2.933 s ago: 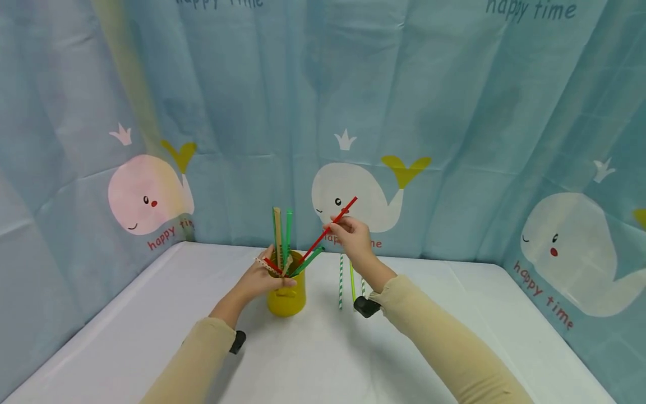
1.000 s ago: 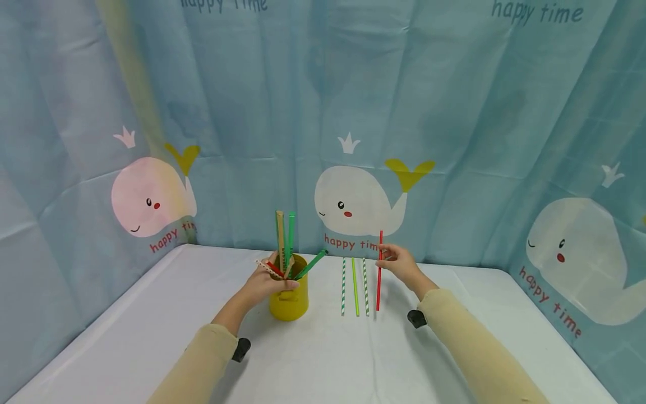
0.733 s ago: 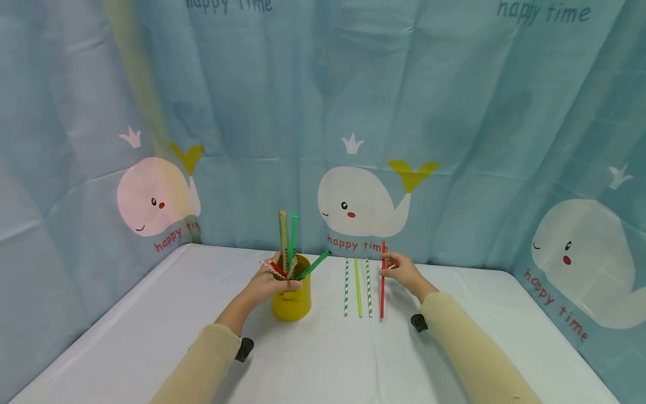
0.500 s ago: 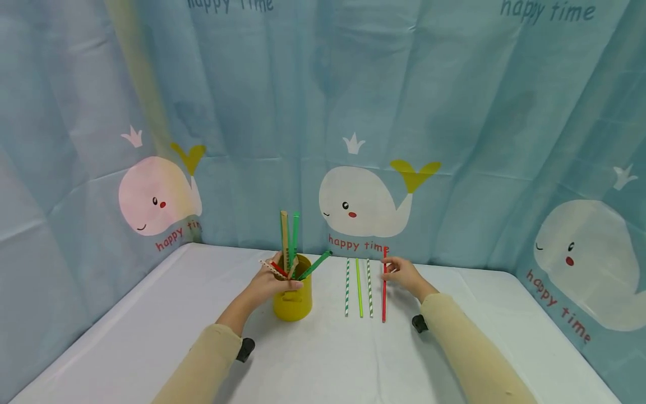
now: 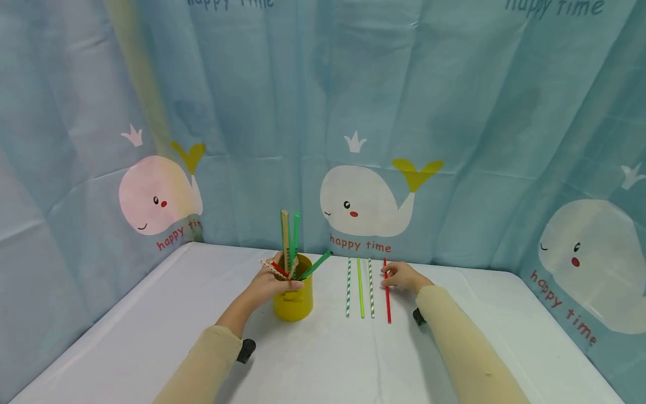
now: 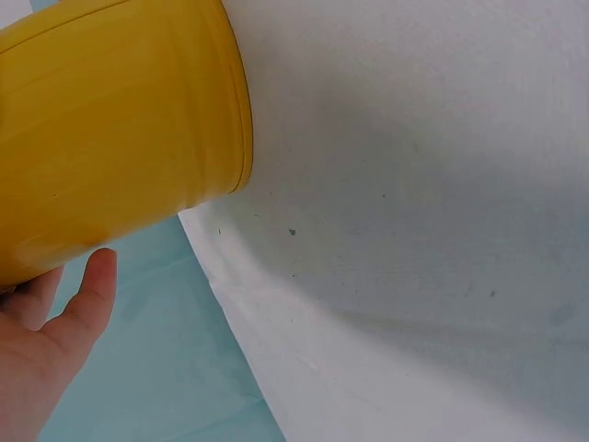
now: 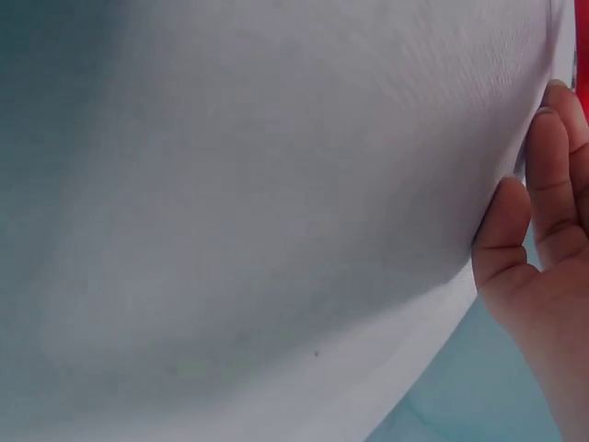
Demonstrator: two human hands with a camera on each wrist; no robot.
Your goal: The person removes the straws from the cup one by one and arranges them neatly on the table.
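My left hand (image 5: 270,283) grips the yellow cup (image 5: 294,308) near its rim, thumb across the front. Out of the cup stick green straws (image 5: 318,265), tan sticks (image 5: 285,235) and a red piece (image 5: 278,268). In the left wrist view the cup (image 6: 120,129) stands beside the hand (image 6: 46,359), whose grip is partly cut off. On the right, my right hand (image 5: 406,276) pinches a red straw (image 5: 388,308) by its upper part, down at the table. The right wrist view shows the hand (image 7: 543,267) at its edge, with a bit of red (image 7: 583,55) beyond the fingers.
Left of the red straw lie a green-striped straw (image 5: 372,292), a lime green straw (image 5: 360,292) and another striped straw (image 5: 348,292), in a row on the white tablecloth (image 5: 313,365). A blue curtain (image 5: 252,112) with whales hangs behind the table.
My right hand has carried the red straw from above the cup to the right of the row and lowered it to the table. The left hand stays on the cup.
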